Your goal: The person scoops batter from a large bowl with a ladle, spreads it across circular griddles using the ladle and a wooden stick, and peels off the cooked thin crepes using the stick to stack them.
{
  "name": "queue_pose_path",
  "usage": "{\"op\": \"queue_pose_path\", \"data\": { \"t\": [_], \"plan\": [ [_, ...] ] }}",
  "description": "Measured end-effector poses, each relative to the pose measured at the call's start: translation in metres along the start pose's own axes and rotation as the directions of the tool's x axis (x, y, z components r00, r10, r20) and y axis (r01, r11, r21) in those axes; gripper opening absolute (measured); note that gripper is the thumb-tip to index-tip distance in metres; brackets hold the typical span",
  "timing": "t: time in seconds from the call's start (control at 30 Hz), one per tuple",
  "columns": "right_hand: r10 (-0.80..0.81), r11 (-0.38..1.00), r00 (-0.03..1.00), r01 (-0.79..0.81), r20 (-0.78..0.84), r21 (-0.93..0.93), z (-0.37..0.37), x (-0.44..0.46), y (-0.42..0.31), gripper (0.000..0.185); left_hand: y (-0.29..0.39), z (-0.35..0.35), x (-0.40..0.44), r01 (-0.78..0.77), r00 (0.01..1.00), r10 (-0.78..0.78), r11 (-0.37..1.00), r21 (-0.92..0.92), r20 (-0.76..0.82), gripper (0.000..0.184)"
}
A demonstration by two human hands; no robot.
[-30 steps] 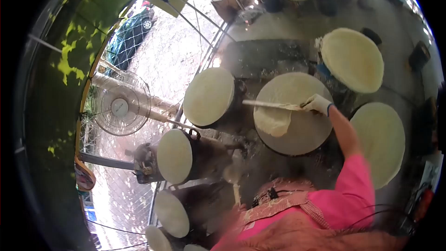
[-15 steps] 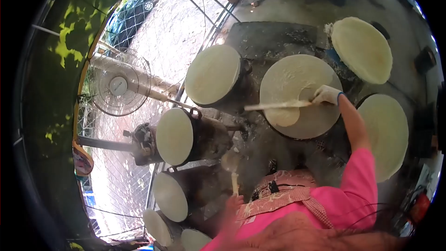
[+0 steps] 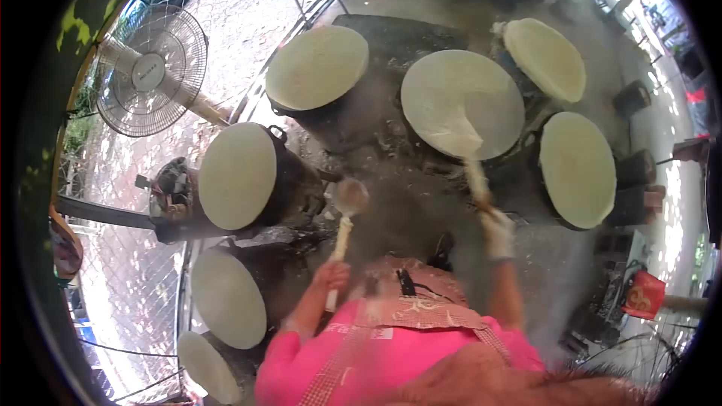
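Note:
My left hand [image 3: 331, 277] is wrapped round the light handle of a ladle [image 3: 350, 197], whose round bowl points away from me. My gloved right hand [image 3: 496, 231], smeared by motion, grips a pale flat wooden spatula [image 3: 475, 177]. Its far end meets the near edge of a round griddle [image 3: 429, 98], where a thick streak of pale batter [image 3: 456, 134] lies. A thinner pale coating covers part of that surface. Beyond the griddle to the right is a pale, batter-covered disc [image 3: 545, 59], and nearer stands another [image 3: 577, 170].
More pale-topped round pots, one at the back left [image 3: 320, 68] and another on the left [image 3: 238, 176], curve round me. A standing fan [image 3: 149, 72] is beside the wire fence. A red bag [image 3: 644, 295] hangs at the right. Steam hazes the air.
My right hand has swung back toward me with the spatula, from over the griddle to its near side. My left hand, still on the ladle, shows more fully. The whole view has shifted.

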State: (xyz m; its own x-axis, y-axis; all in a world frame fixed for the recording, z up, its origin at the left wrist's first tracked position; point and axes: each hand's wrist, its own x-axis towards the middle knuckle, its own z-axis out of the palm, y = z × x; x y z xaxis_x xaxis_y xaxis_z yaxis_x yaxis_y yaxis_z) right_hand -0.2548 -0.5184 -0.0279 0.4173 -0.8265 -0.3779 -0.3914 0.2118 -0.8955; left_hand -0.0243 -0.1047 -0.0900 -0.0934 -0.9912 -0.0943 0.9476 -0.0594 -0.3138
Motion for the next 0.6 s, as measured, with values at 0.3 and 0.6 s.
{"op": "queue_pose_path", "data": {
  "t": [0.3, 0.6],
  "plan": [
    [-0.506, 0.512, 0.847, 0.144, -0.162, -0.847, 0.028, -0.018, 0.023, 0.024, -0.072, 0.165, -0.029, -0.331, 0.944, 0.292, 0.82, 0.467, 0.156, 0.069],
    [-0.455, 0.688, 0.886, 0.289, -0.086, -0.665, 0.069, -0.003, -0.012, 0.026, -0.075, 0.132, -0.023, -0.278, 0.94, 0.217, 0.935, 0.219, 0.265, 0.063]
  ]
}}
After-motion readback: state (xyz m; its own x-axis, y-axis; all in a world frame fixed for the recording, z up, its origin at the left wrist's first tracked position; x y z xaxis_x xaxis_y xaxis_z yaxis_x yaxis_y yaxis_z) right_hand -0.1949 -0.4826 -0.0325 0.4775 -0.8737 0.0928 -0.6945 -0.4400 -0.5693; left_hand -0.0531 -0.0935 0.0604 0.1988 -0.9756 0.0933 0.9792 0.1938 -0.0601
